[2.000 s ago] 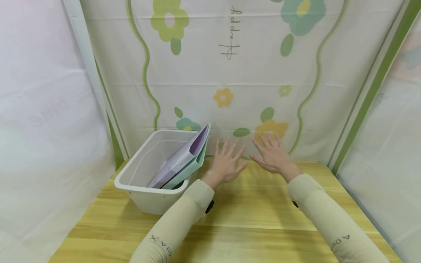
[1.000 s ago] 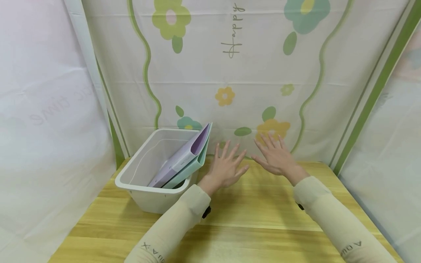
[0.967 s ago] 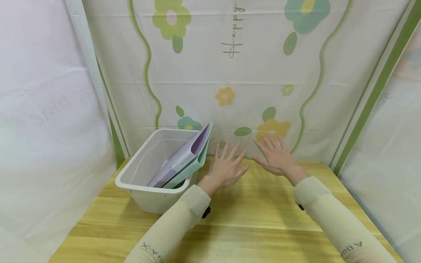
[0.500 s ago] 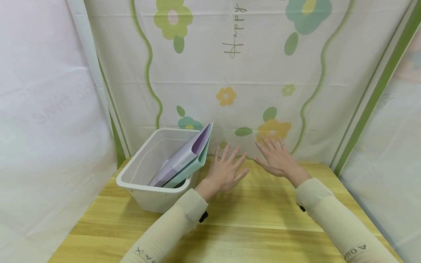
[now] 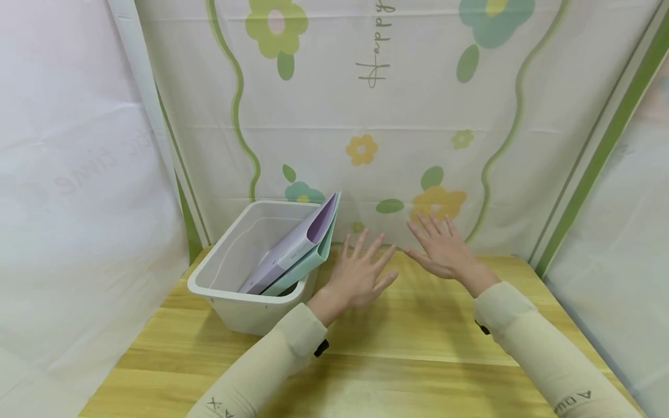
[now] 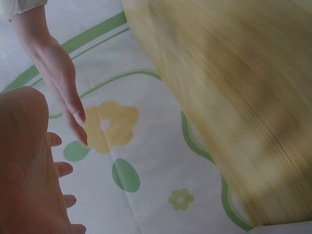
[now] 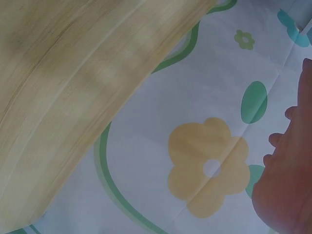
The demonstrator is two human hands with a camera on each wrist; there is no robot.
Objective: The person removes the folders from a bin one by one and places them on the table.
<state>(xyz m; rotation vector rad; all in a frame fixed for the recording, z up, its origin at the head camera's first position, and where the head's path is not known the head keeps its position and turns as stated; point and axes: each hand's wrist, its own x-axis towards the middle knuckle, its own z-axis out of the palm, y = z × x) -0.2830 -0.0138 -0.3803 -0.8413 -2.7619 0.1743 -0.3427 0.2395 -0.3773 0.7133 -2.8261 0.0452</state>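
Note:
My left hand (image 5: 356, 277) hovers over the wooden table with its fingers spread, just right of a white plastic bin (image 5: 222, 297). Also spread and holding nothing, my right hand (image 5: 440, 248) is held up further right, near the back edge of the table. Two folders lean together in the bin: a purple ring binder (image 5: 284, 254) in front and a mint green one (image 5: 300, 273) against it. Their upper ends stick out over the bin's right rim. In the left wrist view both hands show, with the right hand (image 6: 57, 73) seen edge-on and apart from the left.
The wooden table (image 5: 418, 371) ends at a white fabric backdrop (image 5: 418, 104) printed with flowers and leaves. White fabric walls stand at the left (image 5: 78, 232) and right (image 5: 617, 232).
Both hands stay spread and nearly still, the left forearm shifting slightly left and the right slightly right. The head view has tilted a little. Bin and binders stay put.

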